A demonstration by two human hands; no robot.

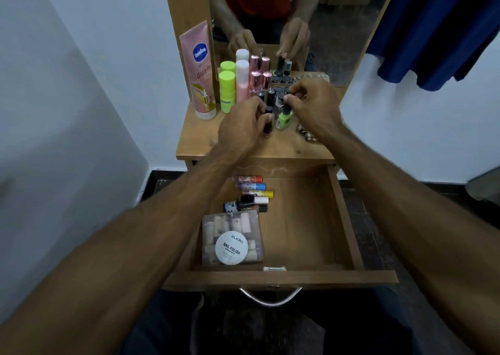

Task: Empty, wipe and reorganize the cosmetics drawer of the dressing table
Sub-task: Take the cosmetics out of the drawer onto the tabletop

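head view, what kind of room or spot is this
Most likely a bedroom or dressing corner at home. A small wooden dressing table stands against a mirror, its top crowded with nail polish bottles and a lotion tube, and its open drawer holds more cosmetics.

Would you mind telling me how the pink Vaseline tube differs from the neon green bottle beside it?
The Vaseline tube is pink, flat and tall, and leans against the mirror frame; the neon green bottle is round, shorter and upright. The tube stands on its cap; the bottle's cap is on top. Both are on the tabletop.
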